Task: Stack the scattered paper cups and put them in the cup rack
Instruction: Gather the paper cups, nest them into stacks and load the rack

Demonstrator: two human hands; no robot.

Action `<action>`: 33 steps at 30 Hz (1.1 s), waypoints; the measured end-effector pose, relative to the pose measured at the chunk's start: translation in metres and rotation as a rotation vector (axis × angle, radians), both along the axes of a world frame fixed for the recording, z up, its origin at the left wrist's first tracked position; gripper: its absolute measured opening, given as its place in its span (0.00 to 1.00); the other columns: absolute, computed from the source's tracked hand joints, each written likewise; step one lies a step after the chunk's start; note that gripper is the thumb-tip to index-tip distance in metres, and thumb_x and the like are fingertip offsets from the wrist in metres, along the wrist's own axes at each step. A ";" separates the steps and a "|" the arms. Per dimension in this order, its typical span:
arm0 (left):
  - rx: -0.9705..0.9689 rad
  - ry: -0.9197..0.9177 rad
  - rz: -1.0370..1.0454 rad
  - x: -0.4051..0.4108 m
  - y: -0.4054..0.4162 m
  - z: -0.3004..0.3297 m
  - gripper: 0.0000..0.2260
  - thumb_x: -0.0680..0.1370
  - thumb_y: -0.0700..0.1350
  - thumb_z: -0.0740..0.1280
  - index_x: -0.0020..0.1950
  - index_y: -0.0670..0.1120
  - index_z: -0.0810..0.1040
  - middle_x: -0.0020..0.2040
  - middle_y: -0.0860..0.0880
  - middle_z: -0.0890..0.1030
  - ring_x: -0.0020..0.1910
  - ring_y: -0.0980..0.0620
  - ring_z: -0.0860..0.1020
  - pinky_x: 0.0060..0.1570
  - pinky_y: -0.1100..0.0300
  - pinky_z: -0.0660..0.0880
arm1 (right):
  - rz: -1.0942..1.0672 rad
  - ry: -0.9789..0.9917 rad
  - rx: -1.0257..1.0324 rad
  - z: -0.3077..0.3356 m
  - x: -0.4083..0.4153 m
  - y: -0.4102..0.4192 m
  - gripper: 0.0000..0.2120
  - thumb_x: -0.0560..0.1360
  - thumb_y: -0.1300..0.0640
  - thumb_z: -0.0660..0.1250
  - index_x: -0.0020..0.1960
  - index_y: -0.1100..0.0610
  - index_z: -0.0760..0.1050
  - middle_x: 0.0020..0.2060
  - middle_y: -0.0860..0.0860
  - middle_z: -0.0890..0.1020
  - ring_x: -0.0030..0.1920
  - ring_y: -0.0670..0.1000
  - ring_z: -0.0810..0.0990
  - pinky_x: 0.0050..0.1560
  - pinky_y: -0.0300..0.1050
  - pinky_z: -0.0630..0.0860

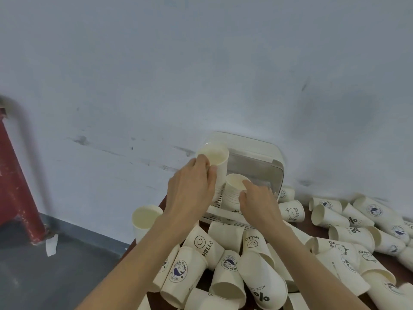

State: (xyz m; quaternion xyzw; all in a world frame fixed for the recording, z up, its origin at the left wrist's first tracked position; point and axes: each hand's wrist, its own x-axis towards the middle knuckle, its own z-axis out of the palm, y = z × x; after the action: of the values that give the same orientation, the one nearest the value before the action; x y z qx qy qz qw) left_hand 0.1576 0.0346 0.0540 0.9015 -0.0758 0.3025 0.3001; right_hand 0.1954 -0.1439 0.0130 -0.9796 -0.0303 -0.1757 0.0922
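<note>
A cream cup rack (pixel 257 151) with a clear raised lid stands against the wall on a dark table. Inside it, my left hand (pixel 192 186) grips a tall upright stack of paper cups (pixel 218 157) near its top. My right hand (pixel 257 203) holds a shorter upright stack of cups (pixel 233 189) beside it, fingers over the rim. Several loose cream cups with printed logos (pixel 225 274) lie on their sides in front of the rack.
One cup (pixel 145 220) stands upright at the table's left edge. More loose cups (pixel 357 229) cover the table to the right. A red metal post (pixel 15 186) stands on the grey floor at the left. A pale wall is close behind the rack.
</note>
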 end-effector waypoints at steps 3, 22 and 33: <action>0.021 -0.050 -0.009 0.026 -0.003 0.002 0.11 0.82 0.51 0.55 0.52 0.45 0.72 0.45 0.49 0.77 0.42 0.46 0.76 0.40 0.49 0.75 | 0.002 -0.022 0.042 0.005 -0.008 -0.001 0.16 0.79 0.58 0.55 0.65 0.55 0.69 0.46 0.55 0.82 0.49 0.61 0.79 0.39 0.48 0.68; 0.334 0.295 0.055 0.071 -0.022 -0.037 0.12 0.83 0.49 0.56 0.45 0.46 0.75 0.46 0.48 0.79 0.42 0.49 0.75 0.38 0.56 0.71 | 0.087 -0.058 0.107 0.023 -0.029 -0.018 0.17 0.78 0.56 0.54 0.65 0.51 0.72 0.46 0.51 0.82 0.47 0.55 0.79 0.45 0.50 0.75; 0.157 0.215 0.030 -0.002 -0.047 -0.020 0.14 0.82 0.52 0.54 0.63 0.49 0.73 0.55 0.47 0.76 0.52 0.44 0.76 0.48 0.51 0.74 | 0.099 -0.073 0.126 0.032 -0.081 -0.023 0.14 0.77 0.59 0.55 0.59 0.53 0.74 0.45 0.52 0.82 0.47 0.55 0.78 0.47 0.53 0.75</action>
State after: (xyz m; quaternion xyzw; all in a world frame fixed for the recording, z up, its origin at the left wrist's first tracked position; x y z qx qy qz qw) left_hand 0.1559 -0.0126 0.0343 0.9505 -0.0532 0.2018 0.2304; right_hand 0.1149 -0.1665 0.0445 -0.9621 -0.0710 -0.2080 0.1612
